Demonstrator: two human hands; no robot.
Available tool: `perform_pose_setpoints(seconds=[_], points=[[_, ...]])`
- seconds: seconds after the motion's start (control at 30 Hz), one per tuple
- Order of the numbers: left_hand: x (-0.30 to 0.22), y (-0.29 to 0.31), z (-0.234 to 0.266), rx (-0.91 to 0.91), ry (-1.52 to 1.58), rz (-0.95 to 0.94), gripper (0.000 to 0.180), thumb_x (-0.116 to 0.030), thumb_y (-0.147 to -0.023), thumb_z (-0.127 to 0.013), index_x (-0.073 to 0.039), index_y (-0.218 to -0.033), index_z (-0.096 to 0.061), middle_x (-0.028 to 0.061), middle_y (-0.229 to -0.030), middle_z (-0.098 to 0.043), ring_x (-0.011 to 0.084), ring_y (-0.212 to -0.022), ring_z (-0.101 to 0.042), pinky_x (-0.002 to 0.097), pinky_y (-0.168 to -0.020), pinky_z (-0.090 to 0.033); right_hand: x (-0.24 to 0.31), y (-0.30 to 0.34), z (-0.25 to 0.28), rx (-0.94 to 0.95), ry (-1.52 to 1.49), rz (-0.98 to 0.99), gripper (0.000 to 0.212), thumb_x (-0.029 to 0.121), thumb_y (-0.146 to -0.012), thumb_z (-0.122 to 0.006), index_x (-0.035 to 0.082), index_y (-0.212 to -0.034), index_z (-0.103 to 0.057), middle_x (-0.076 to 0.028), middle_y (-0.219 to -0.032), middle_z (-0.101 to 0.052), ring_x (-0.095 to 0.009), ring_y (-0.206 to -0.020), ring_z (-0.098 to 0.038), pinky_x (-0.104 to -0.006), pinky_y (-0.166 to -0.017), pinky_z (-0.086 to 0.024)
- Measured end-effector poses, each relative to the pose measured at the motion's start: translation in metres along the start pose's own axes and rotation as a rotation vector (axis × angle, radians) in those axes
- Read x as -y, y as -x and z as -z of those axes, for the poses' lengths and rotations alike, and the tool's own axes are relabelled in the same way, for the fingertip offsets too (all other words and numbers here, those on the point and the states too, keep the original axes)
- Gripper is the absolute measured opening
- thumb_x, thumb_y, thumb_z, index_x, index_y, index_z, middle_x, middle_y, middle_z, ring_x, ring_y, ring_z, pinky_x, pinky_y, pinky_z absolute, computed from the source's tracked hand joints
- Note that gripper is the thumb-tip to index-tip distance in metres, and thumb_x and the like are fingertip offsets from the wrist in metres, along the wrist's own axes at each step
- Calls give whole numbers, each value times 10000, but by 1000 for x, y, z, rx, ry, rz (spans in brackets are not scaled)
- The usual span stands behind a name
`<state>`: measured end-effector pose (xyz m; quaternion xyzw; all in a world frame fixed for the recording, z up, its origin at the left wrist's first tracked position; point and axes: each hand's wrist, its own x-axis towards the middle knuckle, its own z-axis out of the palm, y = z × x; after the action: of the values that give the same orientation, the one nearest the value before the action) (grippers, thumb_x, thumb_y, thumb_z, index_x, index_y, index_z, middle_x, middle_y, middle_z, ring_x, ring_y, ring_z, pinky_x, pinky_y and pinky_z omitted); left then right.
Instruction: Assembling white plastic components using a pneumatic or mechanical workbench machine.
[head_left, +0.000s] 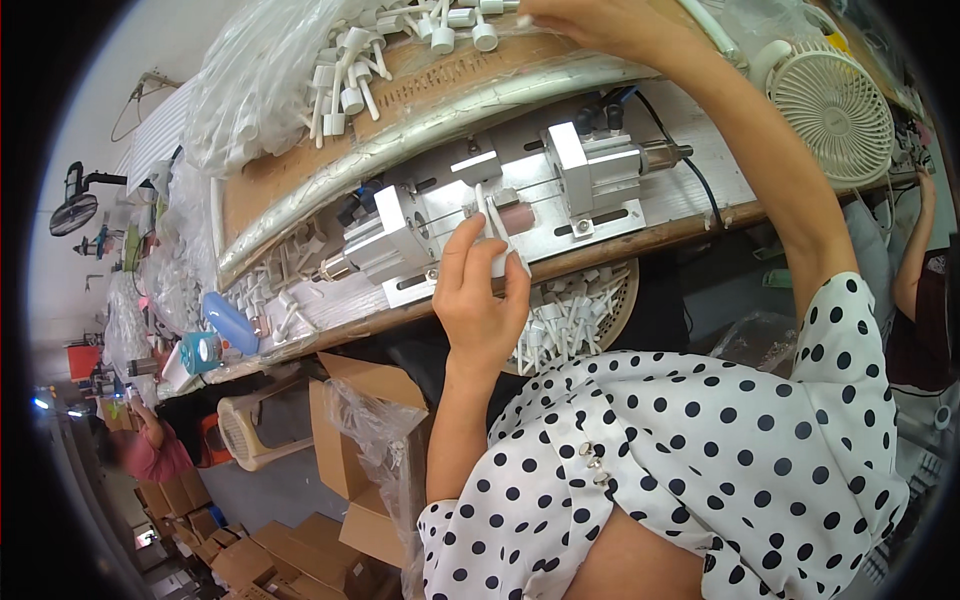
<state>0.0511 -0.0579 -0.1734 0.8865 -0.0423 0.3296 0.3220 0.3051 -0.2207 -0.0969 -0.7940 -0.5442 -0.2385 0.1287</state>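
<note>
My left hand (472,290) is closed, with thumb and fingers pinching the cap of a white capped applicator stick (492,222). Its stem points away from me into the middle of a metal clamping fixture (590,170) on the bench. Beside the stem lies a pinkish block (517,217). Up at the top edge, my right hand (590,25) reaches over the raised board, its fingers pinched together at a small white plastic piece (525,20); the frame partly cuts this off. Next to it lie several loose white capped sticks (440,30).
A cardboard-brown board (430,85) with a plastic-wrapped rim fills the bench's back. Below the bench edge sits a round basket (632,300) of white sticks. A white fan (830,110) stands right. An open carton (345,440) is lower left. Other people appear at both sides.
</note>
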Motion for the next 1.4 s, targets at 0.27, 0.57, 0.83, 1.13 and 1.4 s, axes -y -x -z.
perform_pose_setpoints(seconds=[0.27,0.57,0.83,1.13,1.4], points=[[8,-3,-16,6,-30,-62,139,12,-685,-615,-3,-819,-586,159,-1046,-581,278,-878,-594,323,-726,-474,69,31,25,-374,-878,-487,179,149,-777,-546,3,-872,-582,-185,-873,-584,-341,-810,-566,-386,-711,-466],[-5,-11,-15,90,-133,-27,150,-13,-724,-609,4,-870,-580,186,-1021,-579,308,-916,-585,345,-765,-471,98,70,32,-242,-1417,-568,356,147,-830,-617,5,-1143,-524,-54,-895,-573,-93,-722,-582,-194,-616,-483],[1,-141,-3,5,63,-163,113,-83,-740,-602,-57,-849,-605,117,-812,-590,282,-744,-561,361,-668,-451,131,67,42,-304,-914,-293,203,191,-724,-719,31,-805,-622,-13,-699,-597,-96,-682,-576,-239,-582,-467],[69,-191,-35,52,-274,-205,225,-154,-735,-618,-99,-953,-629,128,-805,-575,222,-699,-562,309,-647,-454,161,40,-24,-168,-429,180,278,262,-621,-694,57,-650,-508,-44,-635,-527,-209,-706,-533,-307,-641,-427],[20,-120,27,37,775,401,165,-45,-792,-598,30,-935,-569,49,-822,-574,99,-701,-554,223,-623,-461,165,39,-34,-36,-91,201,271,286,-635,-675,71,-646,-509,-34,-607,-524,-195,-638,-542,-293,-629,-418]])
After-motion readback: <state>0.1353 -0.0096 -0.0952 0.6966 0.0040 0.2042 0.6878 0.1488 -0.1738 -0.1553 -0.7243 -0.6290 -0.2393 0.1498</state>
